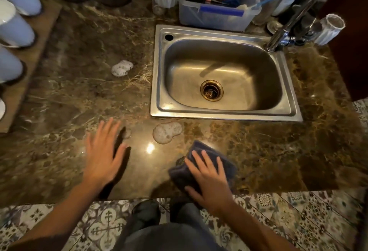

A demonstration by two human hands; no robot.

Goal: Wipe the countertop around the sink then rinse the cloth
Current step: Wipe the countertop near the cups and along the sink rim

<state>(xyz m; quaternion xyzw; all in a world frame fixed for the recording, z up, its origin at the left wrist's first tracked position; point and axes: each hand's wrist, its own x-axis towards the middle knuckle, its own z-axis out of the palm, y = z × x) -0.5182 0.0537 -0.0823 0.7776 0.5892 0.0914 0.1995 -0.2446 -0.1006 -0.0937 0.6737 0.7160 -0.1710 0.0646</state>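
Fingers of the left hand (103, 155) lie spread and straight over the countertop (69, 101), holding nothing. Right of them a foam patch (167, 132) sits just near of the sink (157, 91) rim, and right and nearer again the cloth (205, 148) lies under the right hand (211, 179), whose straight fingers press it flat. That hand is closer to the foam, so the wipe should run far-left.
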